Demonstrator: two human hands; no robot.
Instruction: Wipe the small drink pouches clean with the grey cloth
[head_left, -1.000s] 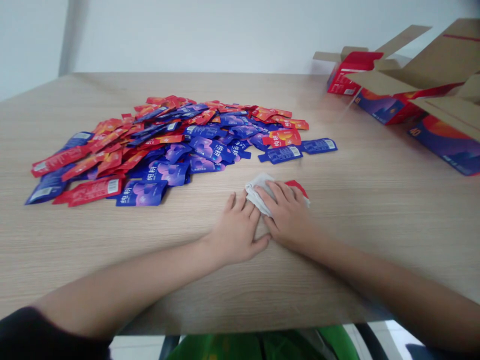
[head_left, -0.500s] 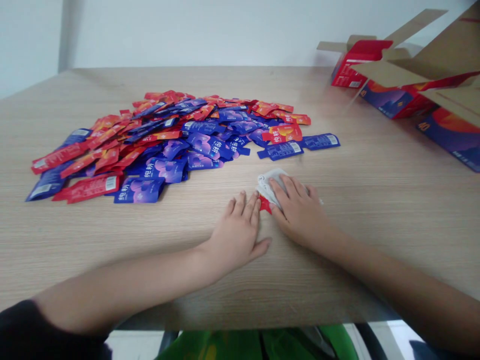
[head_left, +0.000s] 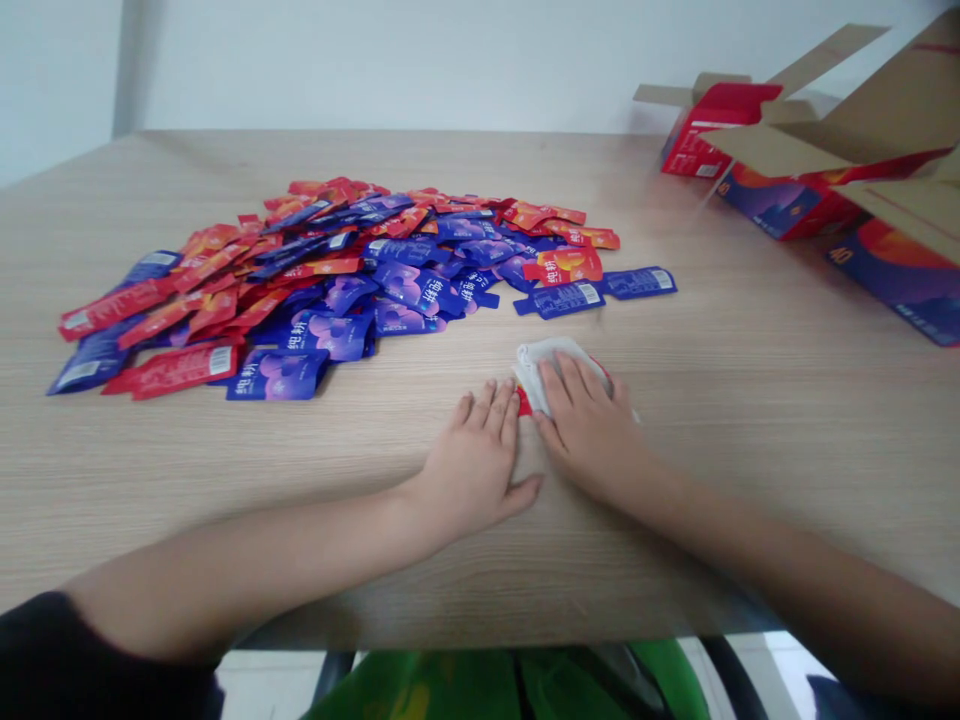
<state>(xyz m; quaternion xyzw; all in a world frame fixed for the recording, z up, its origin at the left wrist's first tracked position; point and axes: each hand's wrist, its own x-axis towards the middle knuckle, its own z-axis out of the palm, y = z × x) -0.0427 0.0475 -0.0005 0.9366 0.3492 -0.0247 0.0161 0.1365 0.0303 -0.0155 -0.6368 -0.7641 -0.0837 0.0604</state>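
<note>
My right hand (head_left: pixel 596 435) presses a folded white cloth (head_left: pixel 534 366) down over a red sachet (head_left: pixel 523 402) on the table. Most of that sachet is hidden under the cloth and fingers; only a bit of red shows at the left and a thin edge at the upper right. To the left, my left hand (head_left: pixel 478 462) lies flat with fingers stretched out and the thumb apart. Its fingertips touch the sachet's left end. Beyond both hands spreads a heap of red and blue-purple sachets (head_left: pixel 409 285).
Open cardboard boxes, including a red one (head_left: pixel 712 130) and blue-and-red ones (head_left: pixel 795 205) (head_left: pixel 900 275), stand at the right with their flaps up. A wall (head_left: pixel 390 65) rises behind the wooden table (head_left: pixel 247 520), whose front edge is close to me.
My right hand and the cloth have shifted slightly over the red sachet, and a red edge now shows at the upper right. The left hand stays in place.
</note>
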